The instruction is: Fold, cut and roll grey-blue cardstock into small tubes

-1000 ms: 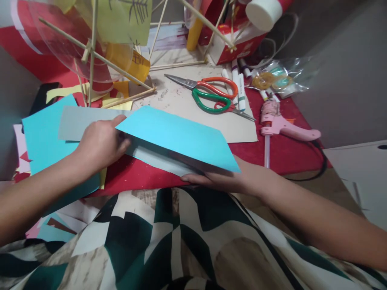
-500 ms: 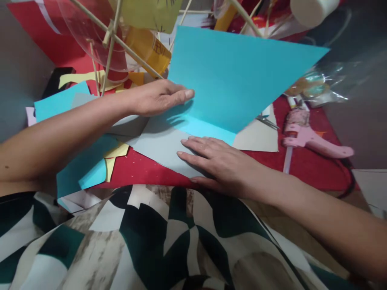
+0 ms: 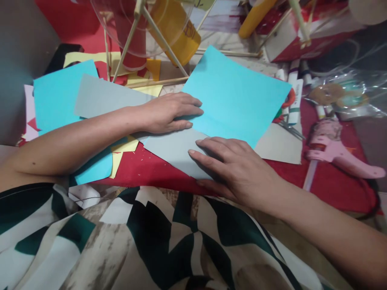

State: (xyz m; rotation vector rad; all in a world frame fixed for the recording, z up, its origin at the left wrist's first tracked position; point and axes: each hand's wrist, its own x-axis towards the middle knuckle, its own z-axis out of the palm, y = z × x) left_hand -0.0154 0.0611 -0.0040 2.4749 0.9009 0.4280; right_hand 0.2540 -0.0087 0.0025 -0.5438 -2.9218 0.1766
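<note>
A sheet of bright blue paper [image 3: 236, 96] lies before me, its near part folded over and showing a grey-white back [image 3: 175, 149]. My left hand [image 3: 173, 112] lies on the paper at the fold's left side, fingers stretched out and pointing right. Lower down, my right hand [image 3: 226, 165] rests on the grey-white flap with its fingers spread. Neither hand grasps anything. To the left, under and beside my left forearm, are another blue sheet [image 3: 60, 92] and a grey strip of paper [image 3: 105, 96].
A pink glue gun [image 3: 329, 141] lies on the red tabletop [image 3: 145, 165] at right, near a clear plastic bag [image 3: 341, 92], markers [image 3: 296, 100] and scissors [image 3: 290, 129]. Thin wooden sticks [image 3: 165, 40] form a frame at the back, beside a yellow cup [image 3: 175, 28]. Yellow scraps [image 3: 130, 145] lie left.
The raised blue part of the sheet has come down flatter onto the table. My left hand now lies flatter on the paper, its fingers more visible. The camera view has shifted somewhat.
</note>
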